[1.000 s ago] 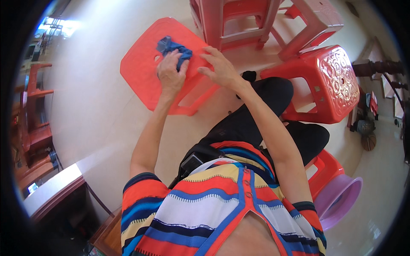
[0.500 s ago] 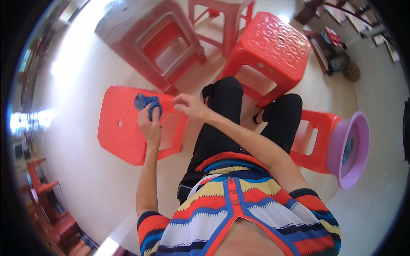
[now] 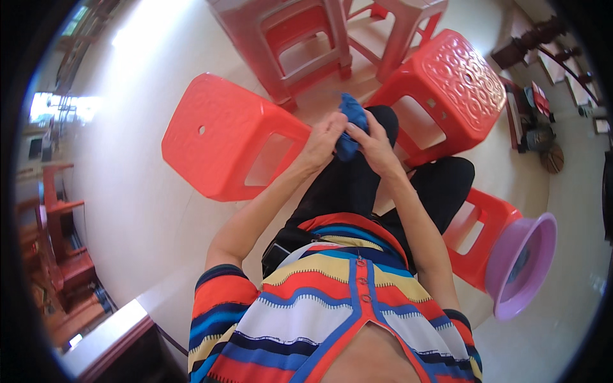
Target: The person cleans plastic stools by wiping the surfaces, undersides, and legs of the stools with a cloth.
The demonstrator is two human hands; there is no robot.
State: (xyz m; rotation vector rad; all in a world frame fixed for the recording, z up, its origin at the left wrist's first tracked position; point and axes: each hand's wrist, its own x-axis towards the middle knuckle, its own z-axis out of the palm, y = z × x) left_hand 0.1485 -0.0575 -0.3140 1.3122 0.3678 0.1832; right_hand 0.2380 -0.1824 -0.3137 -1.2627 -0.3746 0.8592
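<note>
Above my lap, a bunched blue cloth (image 3: 353,110) is gripped in both hands. My left hand (image 3: 323,142) is closed on the cloth's left side, fingertips pinching it. My right hand (image 3: 377,148) holds its right side, thumb lying over the folds. Part of the cloth hangs down between the hands. Just left of them stands a red plastic stool (image 3: 220,131) with a small hole in its seat.
Ahead to the right stands a red stool with a patterned seat (image 3: 450,80). Further ahead are stacked stools (image 3: 271,38) and another stool (image 3: 399,32). At my right, a purple basin (image 3: 498,255) rests on a red stool (image 3: 469,258). A basketball (image 3: 552,158) lies far right.
The cloth has come up off the left stool and moved right, over my lap. My right hand, empty before, has taken hold of it alongside my left. The view has shifted.
</note>
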